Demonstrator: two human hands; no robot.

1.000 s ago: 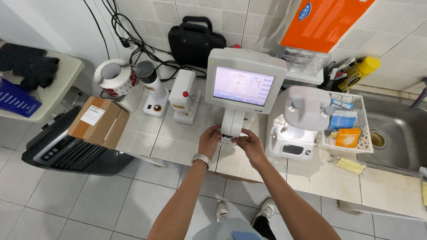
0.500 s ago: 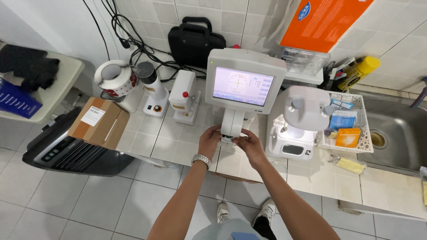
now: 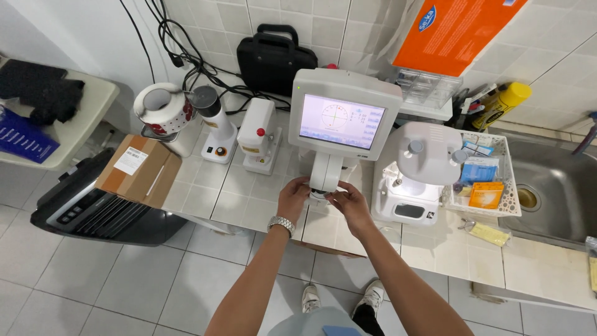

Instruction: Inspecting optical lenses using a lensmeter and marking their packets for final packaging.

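Head view, looking down: both hands meet at the base of a white tabletop instrument [image 3: 336, 134] with a lit screen, standing mid-counter on a slim neck. Left hand [image 3: 293, 198] (metal watch at the wrist) has fingers curled against the left side of the neck's foot. Right hand [image 3: 349, 206] is curled on the right side, fingertips pinching toward the same spot. Whatever small part they grip is hidden by the fingers, can't tell what it is.

Materials: glossy moulded plastic housing with rounded corners, matte tiled counter [image 3: 249, 199] with grout lines.

Room to move: tight sideways. A white rounded machine [image 3: 420, 171] sits just right of the instrument, and a small white device with a red knob [image 3: 258, 140] just left. A perforated white basket [image 3: 491, 180] of small packets is further right, beside a steel sink [image 3: 553, 186]. A cardboard box [image 3: 138, 169] overhangs the counter's left edge. Front counter edge lies directly under the wrists; open floor below.
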